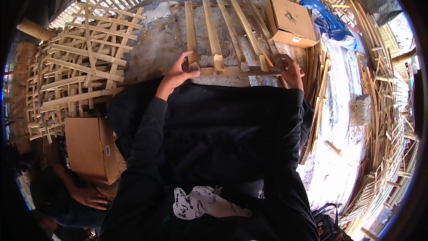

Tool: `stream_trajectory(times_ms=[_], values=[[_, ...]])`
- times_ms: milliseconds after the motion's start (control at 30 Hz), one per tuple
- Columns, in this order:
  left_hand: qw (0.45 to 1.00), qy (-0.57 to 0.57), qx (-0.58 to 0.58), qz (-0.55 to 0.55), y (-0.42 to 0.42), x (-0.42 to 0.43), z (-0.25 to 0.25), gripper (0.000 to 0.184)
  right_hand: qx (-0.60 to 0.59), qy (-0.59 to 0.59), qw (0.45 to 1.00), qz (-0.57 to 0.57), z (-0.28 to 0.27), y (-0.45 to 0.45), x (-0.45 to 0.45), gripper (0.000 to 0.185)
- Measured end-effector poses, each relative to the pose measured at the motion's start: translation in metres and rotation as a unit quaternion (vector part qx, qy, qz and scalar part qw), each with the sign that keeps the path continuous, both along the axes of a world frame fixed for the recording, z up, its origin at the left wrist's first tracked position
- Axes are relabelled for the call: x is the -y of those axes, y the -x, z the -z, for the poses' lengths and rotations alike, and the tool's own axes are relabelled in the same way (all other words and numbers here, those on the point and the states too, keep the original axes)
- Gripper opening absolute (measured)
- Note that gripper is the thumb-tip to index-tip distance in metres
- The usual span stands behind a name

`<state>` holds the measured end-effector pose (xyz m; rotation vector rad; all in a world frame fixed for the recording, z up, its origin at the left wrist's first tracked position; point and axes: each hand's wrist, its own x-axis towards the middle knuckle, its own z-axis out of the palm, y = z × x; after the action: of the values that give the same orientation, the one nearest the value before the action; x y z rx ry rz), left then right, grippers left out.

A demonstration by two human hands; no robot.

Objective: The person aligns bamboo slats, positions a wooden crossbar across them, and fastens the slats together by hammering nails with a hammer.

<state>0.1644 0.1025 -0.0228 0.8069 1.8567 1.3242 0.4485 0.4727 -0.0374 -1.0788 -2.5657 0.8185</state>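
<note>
Dusty ground [156, 47] underlies a frame [211, 31], likely light and stiff, fingers [183, 56] gripping its rail [232, 70] sensibly at eight and four o'clock.

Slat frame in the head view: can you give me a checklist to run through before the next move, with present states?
1. Left hand at the left end of the crosspiece: ok.
2. Right hand at its right end: ok.
3. Both grips firm: cannot tell; the contact is partly hidden.
4. Slats fastened to the crosspiece: cannot tell; no fastening can be made out.
5. Upper-right carton clear of the slats: cannot tell; it sits close beside the rightmost one.
6. Other person's hand clear of the slats: ok; it is well away at lower left.
</note>
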Motion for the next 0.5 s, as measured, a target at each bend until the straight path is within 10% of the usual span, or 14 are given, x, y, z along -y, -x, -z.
stream_trajectory(times_ms=[500], values=[[0.998,0.007,0.001,-0.062,-0.003,0.002,-0.002,0.082,-0.052,0.002,0.986,-0.156,-0.046,-0.011,0.025,0.083]])
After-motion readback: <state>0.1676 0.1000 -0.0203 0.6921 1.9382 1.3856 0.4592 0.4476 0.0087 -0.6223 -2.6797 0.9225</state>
